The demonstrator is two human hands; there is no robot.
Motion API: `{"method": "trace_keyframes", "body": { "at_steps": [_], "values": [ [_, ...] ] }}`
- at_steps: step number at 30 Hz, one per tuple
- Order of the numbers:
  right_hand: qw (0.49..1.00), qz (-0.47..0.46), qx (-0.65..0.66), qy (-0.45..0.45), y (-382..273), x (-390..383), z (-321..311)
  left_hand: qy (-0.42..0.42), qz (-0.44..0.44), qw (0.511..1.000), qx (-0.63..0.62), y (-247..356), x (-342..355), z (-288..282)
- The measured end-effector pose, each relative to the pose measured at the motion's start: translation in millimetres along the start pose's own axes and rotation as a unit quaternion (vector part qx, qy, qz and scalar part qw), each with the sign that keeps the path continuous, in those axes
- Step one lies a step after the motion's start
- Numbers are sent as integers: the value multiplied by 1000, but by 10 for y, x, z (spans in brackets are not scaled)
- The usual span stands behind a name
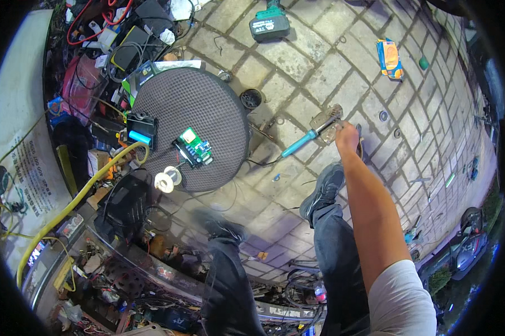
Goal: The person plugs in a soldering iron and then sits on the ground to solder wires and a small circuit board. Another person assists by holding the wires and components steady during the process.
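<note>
My right hand (346, 139) reaches down to the brick paving beside my shoe, its fingers closed. What they hold, if anything, I cannot make out; a dark, narrow thing (360, 140) shows along the hand's right side. Just left of the hand lies a soldering iron (300, 144) with a blue handle, its metal end over a small rusty-looking piece (324, 119). On a round, black textured top (207, 101) sits a green circuit board (196, 148) with a dark part at its left. A spool of solder wire (167, 178) lies at the top's near edge. My left hand is out of sight.
A blue cylindrical cell (140, 138) lies beside a yellow hose (84, 190) amid piled clutter at the left. A small dark cup (251, 98) stands near the round top. Farther off are a green power tool's battery (270, 28) and an orange-blue packet (389, 59).
</note>
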State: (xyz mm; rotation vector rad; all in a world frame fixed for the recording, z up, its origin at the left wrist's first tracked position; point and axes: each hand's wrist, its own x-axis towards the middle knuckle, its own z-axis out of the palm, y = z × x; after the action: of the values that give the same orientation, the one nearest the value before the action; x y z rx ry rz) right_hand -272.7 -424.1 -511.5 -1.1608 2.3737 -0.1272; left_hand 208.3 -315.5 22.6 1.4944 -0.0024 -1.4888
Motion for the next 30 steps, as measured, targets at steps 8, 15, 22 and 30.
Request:
{"method": "trace_keyframes", "body": {
  "at_steps": [8,15,22,30],
  "values": [
    [990,-129,-22,-53,-105,-422,-1128,-91,65,994,14,571,-485,1064],
    [977,-194,70,-60,-153,-783,-3432,-128,152,980,33,1561,-1649,2091],
    [975,-209,69,8,-21,-680,-5734,-297,136,941,-87,1941,-1963,3521],
    [971,-224,-74,19,-46,167,-7934,-260,121,939,-189,1612,-1557,4682]
  ]
}}
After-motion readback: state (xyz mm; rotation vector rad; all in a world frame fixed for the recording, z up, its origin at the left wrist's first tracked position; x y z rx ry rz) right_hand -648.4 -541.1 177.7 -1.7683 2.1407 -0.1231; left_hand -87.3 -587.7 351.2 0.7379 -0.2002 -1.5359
